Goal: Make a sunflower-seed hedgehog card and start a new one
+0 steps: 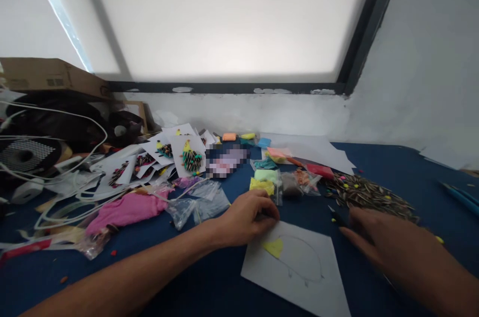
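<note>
A white sheet of paper (pixel 303 297) lies in front of me, with a pencil-like outline of a rounded animal body with short legs. A flat yellow clay piece (pixel 274 248) fills the pointed end of that outline. My left hand (pixel 250 214) is closed at the sheet's upper left corner, its fingers curled under, and whatever they hold is hidden. To the right of the sheet, my right hand (pixel 377 239) is closed around a dark, pen-like pointed tool (pixel 338 217), its tip pointing up and left. Just beyond it spreads a heap of striped sunflower seeds (pixel 370 197).
Small bags and blocks of coloured clay, such as a yellow packet (pixel 261 186) and a red one (pixel 320 171), lie behind the sheet. At left are finished seed pictures (pixel 191 157), a pink clay bag (pixel 130 209), white cables (pixel 52 219) and a fan-like grille (pixel 28 155).
</note>
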The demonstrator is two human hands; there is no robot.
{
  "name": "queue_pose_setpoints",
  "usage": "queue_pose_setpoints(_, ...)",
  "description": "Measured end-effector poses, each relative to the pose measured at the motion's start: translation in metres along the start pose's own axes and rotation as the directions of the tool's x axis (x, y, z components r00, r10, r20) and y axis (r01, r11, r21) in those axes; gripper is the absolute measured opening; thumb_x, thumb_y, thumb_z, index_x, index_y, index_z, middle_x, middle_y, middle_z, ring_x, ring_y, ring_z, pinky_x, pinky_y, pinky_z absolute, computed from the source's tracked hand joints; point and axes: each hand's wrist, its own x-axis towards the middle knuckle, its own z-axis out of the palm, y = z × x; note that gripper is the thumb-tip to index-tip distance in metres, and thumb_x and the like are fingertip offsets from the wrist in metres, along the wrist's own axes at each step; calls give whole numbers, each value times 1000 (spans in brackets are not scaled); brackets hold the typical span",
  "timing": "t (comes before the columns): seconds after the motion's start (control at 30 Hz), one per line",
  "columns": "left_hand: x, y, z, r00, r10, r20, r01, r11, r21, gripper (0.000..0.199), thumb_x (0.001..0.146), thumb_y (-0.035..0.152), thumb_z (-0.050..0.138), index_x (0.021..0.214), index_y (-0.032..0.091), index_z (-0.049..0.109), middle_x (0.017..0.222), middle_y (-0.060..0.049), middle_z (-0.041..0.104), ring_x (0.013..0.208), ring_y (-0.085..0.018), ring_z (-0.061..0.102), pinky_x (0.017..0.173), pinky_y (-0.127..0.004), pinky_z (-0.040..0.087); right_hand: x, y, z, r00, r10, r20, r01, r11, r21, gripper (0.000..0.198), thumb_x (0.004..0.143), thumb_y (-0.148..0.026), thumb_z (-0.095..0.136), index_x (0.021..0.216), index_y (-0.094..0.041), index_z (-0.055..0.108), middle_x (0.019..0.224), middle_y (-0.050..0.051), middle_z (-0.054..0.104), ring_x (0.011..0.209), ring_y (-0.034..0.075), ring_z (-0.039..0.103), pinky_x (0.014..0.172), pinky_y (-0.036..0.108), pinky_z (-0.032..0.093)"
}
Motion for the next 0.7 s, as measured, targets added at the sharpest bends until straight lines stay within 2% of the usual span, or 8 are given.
queue_pose_setpoints(0.07, 0, -1, 1, 1000, 2, -1, -2, 1000, 0, 13, 76, 6, 63, 82, 14, 71, 85, -4, 60, 81, -14, 57, 71, -23, 42, 1, -1, -2, 984, 28, 177, -25, 1000, -19, 26, 84, -37, 53, 63, -23, 56, 64, 5, 68, 57, 25, 67, 49, 31, 34)
queue_pose_setpoints(0.13, 0, -3, 2, 1000, 2, -5, -2, 1000, 11, 12, 76, 6, 63, 81, 14, 71, 84, -3, 60, 80, -14, 56, 71, -23, 42, 2, -1, -3, 963, 51, 266, -42, 998, -38, 27, 88, -36, 49, 65, -23, 56, 67, 7, 71, 62, 26, 69, 52, 32, 34)
queue_pose_setpoints(0.37, 0, -3, 4, 1000, 6, -1, -6, 999, 53, 11, 76, 7, 62, 81, 15, 69, 81, -2, 60, 76, -13, 55, 67, -22, 40, 2, 5, 3, 962, 78, 260, -59, 995, -80, 22, 88, -30, 48, 71, -23, 61, 72, 8, 74, 67, 32, 71, 53, 33, 32)
queue_pose_setpoints(0.53, -1, -1, 5, 1000, -2, 22, -1, 993, 115, 12, 77, 9, 60, 83, 16, 68, 78, -2, 62, 71, -13, 54, 66, -23, 40, 0, 1, -4, 972, 87, 218, -67, 993, -100, 23, 86, -27, 46, 71, -23, 63, 71, 10, 75, 65, 33, 72, 49, 32, 30)
queue_pose_setpoints(0.63, -1, -1, 4, 1000, -2, 27, -2, 991, 132, 11, 78, 10, 60, 84, 16, 67, 77, -2, 62, 70, -13, 53, 66, -23, 40, 1, 1, -9, 978, 74, 195, -57, 994, -91, 27, 89, -27, 41, 71, -23, 60, 68, 10, 74, 62, 32, 72, 49, 32, 32)
queue_pose_setpoints(0.7, -1, -1, 4, 1000, 0, 26, -3, 991, 132, 11, 78, 10, 59, 84, 16, 67, 78, -2, 62, 71, -13, 53, 66, -23, 40, 2, 3, -9, 986, 93, 138, -83, 993, -83, 26, 89, -29, 39, 70, -25, 56, 60, 9, 70, 55, 30, 70, 47, 32, 31)
